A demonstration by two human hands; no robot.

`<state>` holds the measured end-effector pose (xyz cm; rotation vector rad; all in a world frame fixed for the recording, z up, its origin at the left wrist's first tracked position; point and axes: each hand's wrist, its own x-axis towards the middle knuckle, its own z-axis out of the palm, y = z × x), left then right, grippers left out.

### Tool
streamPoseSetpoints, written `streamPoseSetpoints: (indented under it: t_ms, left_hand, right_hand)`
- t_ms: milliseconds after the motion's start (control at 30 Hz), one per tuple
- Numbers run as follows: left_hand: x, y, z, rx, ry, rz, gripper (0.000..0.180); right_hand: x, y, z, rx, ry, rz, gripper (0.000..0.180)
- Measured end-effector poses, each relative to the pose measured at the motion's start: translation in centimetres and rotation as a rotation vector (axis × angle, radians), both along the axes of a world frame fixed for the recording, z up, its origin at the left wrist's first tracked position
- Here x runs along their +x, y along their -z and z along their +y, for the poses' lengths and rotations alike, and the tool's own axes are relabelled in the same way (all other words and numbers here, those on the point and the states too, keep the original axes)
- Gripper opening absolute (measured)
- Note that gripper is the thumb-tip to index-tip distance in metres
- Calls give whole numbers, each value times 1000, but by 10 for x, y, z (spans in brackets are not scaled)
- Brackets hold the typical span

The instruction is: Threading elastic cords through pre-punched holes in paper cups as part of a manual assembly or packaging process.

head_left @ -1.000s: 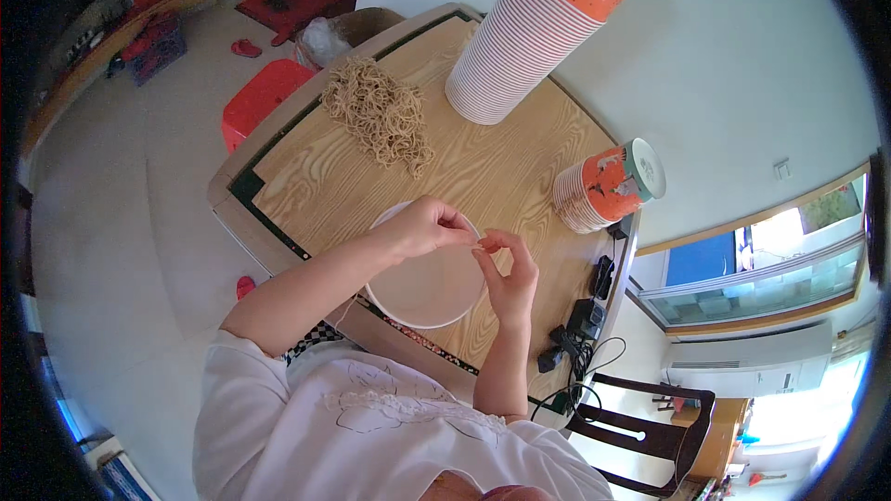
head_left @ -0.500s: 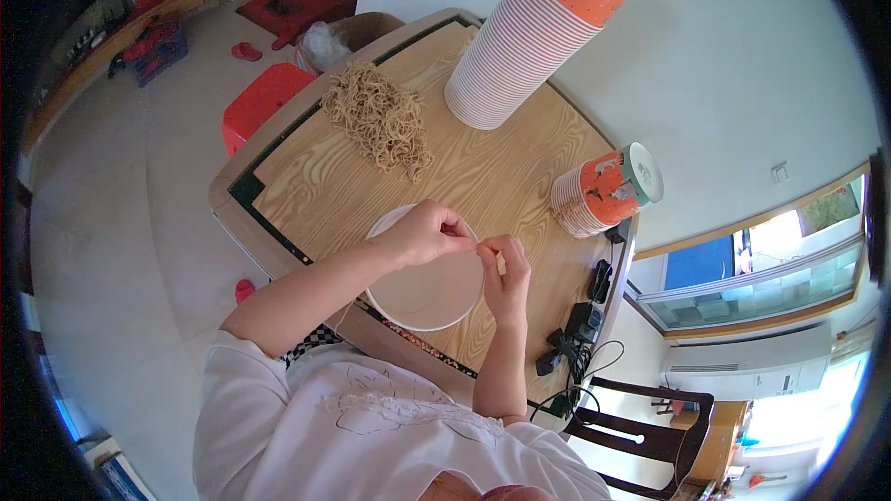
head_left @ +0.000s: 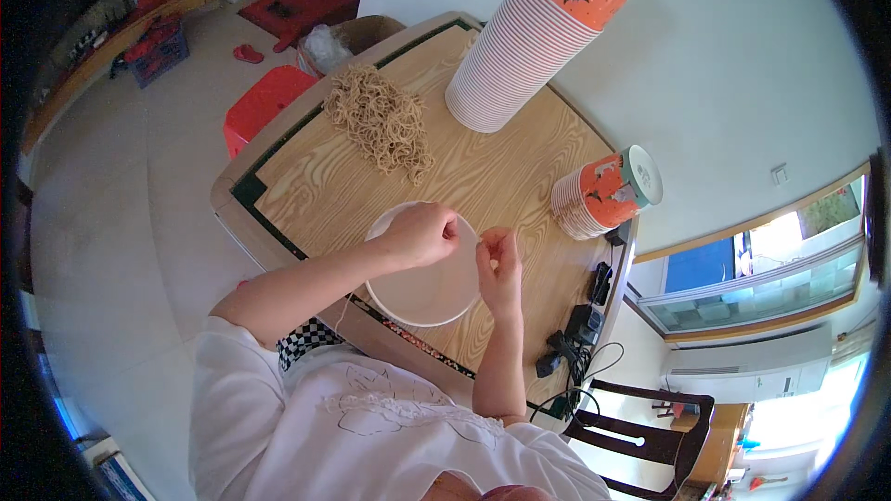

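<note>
A round white paper bucket (head_left: 422, 297) stands at the near edge of the wooden table, its open mouth facing up. Over its far left rim is my left hand (head_left: 422, 236), closed with the fingers curled in. My right hand (head_left: 500, 264) is raised at the bucket's right rim, thumb and fingers pinched together. A small gap separates the two hands. Whatever either pinch holds is too small or hidden to make out. From the bucket's near left side hangs a thin light string (head_left: 343, 314). Farther back lies a loose heap of tan twine (head_left: 379, 122).
At the back leans a tall nested stack of white and orange paper buckets (head_left: 520, 51); a shorter stack (head_left: 603, 193) is on the right. Black adapters and cables (head_left: 580, 325) line the right edge. A red stool (head_left: 264, 104) and a dark chair (head_left: 645, 436) flank the table.
My hands, fingertips together over the bucket half a second ago, have come apart. The left has drawn slightly left and down; the right has shifted slightly left. The twine heap stays put.
</note>
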<state>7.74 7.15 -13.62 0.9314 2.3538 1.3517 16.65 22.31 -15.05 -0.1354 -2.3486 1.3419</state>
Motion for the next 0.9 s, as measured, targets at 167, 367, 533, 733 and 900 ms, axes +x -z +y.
streamPoseSetpoints:
  t_ms: [167, 367, 533, 733, 900]
  left_hand:
    - [-4, 19, -1, -23, -30, 79, 11]
    - [-9, 20, -6, 22, 45, 13, 12]
    - [-6, 19, -7, 53, 117, 5, 12]
    - [-7, 21, -6, 22, 104, -27, 11]
    - [-6, 16, -4, -4, 44, -9, 11]
  right_hand:
    - [6, 2, -24, -79, 4, -36, 16]
    - [9, 5, -27, -83, 11, -32, 15]
    - [9, 11, -22, -391, -59, -31, 13]
    - [7, 17, -15, -573, -93, -94, 17]
    - [5, 17, -11, -543, -107, -167, 20]
